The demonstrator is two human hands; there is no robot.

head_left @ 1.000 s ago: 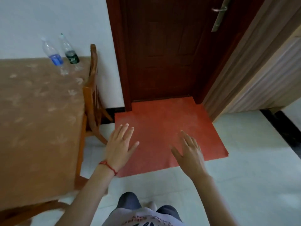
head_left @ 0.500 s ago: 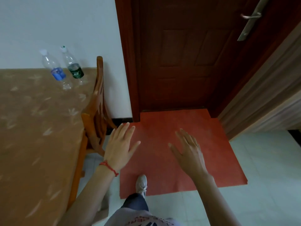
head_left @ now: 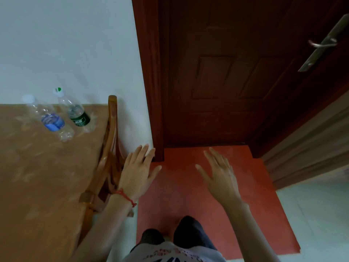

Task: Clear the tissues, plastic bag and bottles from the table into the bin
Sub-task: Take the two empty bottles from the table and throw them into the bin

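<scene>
Left of the dark red-brown panelled wooden door (head_left: 226, 82), your table under its tan leaf-patterned cloth (head_left: 37, 176) holds two clear crinkled plastic bottles near the wall: the blue-labelled one (head_left: 49, 118) just beside the green-labelled one (head_left: 74, 110), both blurred. A curved orange wooden chair (head_left: 109, 157) is tucked against the table's door-side edge. Your left hand (head_left: 137, 173), red string at the wrist, and your right hand (head_left: 221, 176) hover spread and empty over the red floor mat (head_left: 255, 214). You've stepped closer since half a second ago; the bottles loom larger. The table's left side is cut off.
</scene>
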